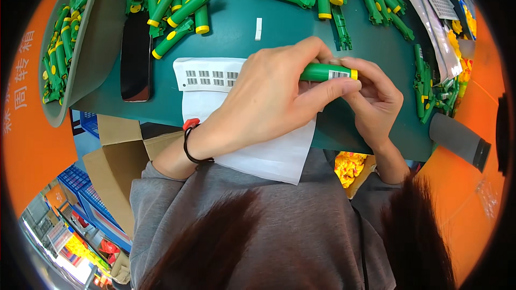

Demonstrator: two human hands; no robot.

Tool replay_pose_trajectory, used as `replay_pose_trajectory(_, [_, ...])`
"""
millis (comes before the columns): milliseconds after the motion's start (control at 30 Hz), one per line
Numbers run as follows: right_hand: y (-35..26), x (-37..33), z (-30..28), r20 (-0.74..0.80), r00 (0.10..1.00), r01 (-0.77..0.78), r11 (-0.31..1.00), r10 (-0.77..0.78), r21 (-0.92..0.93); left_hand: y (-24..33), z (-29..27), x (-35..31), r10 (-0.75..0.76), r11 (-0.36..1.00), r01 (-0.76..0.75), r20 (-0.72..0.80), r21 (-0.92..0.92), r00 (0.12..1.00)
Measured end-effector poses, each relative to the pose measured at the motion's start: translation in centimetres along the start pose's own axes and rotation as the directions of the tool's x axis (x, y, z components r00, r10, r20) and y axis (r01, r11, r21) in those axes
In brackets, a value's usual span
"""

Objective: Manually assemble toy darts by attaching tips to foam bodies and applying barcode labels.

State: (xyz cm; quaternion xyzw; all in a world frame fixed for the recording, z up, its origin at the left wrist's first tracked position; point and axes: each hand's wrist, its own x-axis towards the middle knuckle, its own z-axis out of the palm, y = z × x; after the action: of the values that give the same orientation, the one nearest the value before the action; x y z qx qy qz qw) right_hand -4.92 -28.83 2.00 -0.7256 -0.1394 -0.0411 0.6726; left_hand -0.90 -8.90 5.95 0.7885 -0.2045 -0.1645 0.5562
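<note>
Strands of dark hair (209, 241) hang closest to the lens, over a grey shirt (301, 225). Beyond them, a green tube (314, 72) is held above the table (231, 37), inward from its near edge. The left hand (269, 86) grasps it, thumb along the near side; the right hand (381, 99) curls at the yellow end (353, 74), though I cannot tell how firmly it grips.

A barcode label (338, 74) sits just beside that end. It would probably go down cleanest kept square to the yellow rim and pressed from its middle outward, the tube held from rolling; whether its edges are fully stuck is hidden.

Under the left wrist, a label sheet (209, 74) hangs over the table's near edge. A white slip (258, 29) lies farther in. Loose tubes (188, 8) heap along the far edge; a phone (136, 59) and a grey bin (99, 37) take the left side, a dark cylinder (457, 137) the near right corner. Below the near edge, to the left, stand an open carton (115, 172) and blue crates (91, 198).
</note>
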Motion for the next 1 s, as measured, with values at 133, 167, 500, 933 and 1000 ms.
replay_pose_trajectory(133, [0.0, 0.3, 0.2, 0.033, 0.997, 0.072, 0.997, -0.072, -0.019, 0.0, -1.0, 0.0, -0.049, 0.993, 0.061, 0.117, -0.1, 0.992])
replay_pose_trajectory(167, [0.0, 0.6, 0.3, 0.059, 0.992, 0.109, 0.994, -0.108, -0.021, -0.7, -0.7, -0.1, -0.008, 0.971, 0.026, 0.076, -0.236, 0.997])
replay_pose_trajectory(500, [-3.6, -0.5, 0.7, 0.096, 0.884, -0.369, 0.808, 0.458, -0.459, -2.7, -20.0, -6.7, 0.334, 0.934, 0.063, -0.92, 0.353, 0.203])
replay_pose_trajectory(933, [-0.5, -0.1, 3.5, 0.06, 0.85, -0.49, 0.744, 0.523, 0.455, -5.2, -2.1, -3.4, 0.508, 0.773, -0.354, -0.181, 0.526, 0.842])
replay_pose_trajectory(1000, [-0.5, -0.6, 3.2, 0.006, 0.882, -0.428, 0.795, 0.471, 0.429, -4.9, -1.9, -3.1, 0.501, 0.804, -0.362, -0.207, 0.472, 0.841])
